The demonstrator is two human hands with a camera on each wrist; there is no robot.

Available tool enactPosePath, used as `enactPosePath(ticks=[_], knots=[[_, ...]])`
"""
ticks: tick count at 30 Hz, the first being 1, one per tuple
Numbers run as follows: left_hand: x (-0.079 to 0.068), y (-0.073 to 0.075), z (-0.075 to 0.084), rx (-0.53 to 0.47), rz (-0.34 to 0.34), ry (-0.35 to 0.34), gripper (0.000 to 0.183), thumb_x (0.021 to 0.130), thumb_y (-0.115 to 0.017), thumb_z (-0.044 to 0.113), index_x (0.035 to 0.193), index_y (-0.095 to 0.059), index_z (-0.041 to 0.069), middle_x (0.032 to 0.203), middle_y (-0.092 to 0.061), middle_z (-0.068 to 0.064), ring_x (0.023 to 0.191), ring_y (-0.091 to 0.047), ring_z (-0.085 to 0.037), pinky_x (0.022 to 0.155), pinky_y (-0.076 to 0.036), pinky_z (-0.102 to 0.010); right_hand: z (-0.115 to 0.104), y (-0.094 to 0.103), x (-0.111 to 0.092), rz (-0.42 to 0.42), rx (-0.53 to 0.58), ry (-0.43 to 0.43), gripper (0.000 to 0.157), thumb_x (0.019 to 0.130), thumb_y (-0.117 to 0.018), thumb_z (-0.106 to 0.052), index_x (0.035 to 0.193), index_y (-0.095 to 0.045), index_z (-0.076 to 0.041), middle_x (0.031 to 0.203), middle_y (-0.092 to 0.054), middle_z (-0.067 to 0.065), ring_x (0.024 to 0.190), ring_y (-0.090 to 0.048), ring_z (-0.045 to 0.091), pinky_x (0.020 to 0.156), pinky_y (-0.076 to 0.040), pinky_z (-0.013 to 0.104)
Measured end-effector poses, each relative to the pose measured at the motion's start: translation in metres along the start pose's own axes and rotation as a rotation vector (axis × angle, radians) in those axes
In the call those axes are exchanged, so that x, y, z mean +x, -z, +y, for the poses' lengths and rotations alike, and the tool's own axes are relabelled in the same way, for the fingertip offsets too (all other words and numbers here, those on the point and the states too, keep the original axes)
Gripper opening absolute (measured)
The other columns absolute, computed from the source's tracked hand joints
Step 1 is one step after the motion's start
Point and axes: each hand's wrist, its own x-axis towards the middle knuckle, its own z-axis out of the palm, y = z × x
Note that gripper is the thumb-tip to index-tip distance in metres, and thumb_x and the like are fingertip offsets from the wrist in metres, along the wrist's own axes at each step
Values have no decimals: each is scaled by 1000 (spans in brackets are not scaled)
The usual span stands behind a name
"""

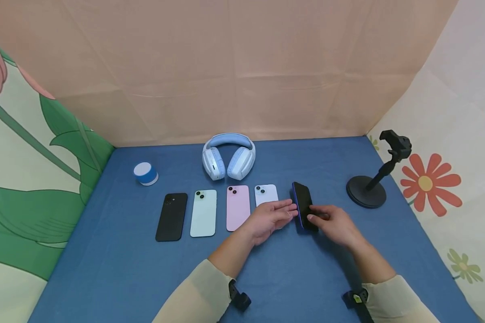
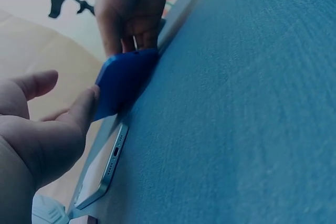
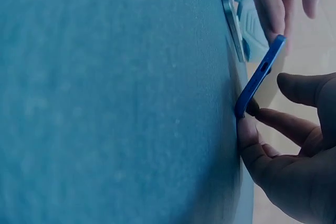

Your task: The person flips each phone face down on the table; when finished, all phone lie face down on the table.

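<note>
A blue smartphone [image 1: 303, 204] with a black screen stands tilted on the table, its left edge raised. Fingertips of my left hand [image 1: 271, 220] touch that raised edge, the fingers extended and the thumb held apart. My right hand [image 1: 337, 224] holds the phone by its lower right edge with curled fingers, seen close up in the right wrist view, where the thumb [image 3: 299, 87] is spread over the screen side. The phone's blue back [image 2: 123, 82] shows in the left wrist view. Just left of it lies a pale blue smartphone [image 1: 266, 193], partly hidden by my left hand.
Further left lie a pink phone [image 1: 237, 211], a mint phone [image 1: 203, 215] and a black phone [image 1: 171, 217]. Light blue headphones [image 1: 228, 157] sit behind the row. A blue-and-white round container [image 1: 146, 173] stands back left, a black stand [image 1: 368, 190] at the right.
</note>
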Motion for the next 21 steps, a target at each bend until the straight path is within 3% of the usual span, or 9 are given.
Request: enactPosePath(ticks=[11,17,21], knots=[[-2,4,5,43,-42,-54,60,101,-63,-2,157,-41,-1,149,-59,-10,137,-56,-23,109,-48,-32,-4,-7,3,-67,81,28,65,102,-63,-49,147,-57,-3,139,-62,22,112,-68,28,94,-58,50],[-3,5,7,43,-50,-54,63,100,-64,-3,158,-40,0,150,-57,-9,138,-55,-21,108,-49,-30,-6,-10,2,-86,152,56,66,103,-62,-47,147,-54,1,134,-66,21,110,-71,27,99,-56,51],[-3,5,8,34,-53,-57,63,100,-64,-4,158,-39,-1,150,-57,-10,138,-55,-22,107,-49,-30,-7,-10,2,-78,187,64,65,103,-62,-47,149,-53,-2,139,-63,22,111,-71,26,101,-55,51]])
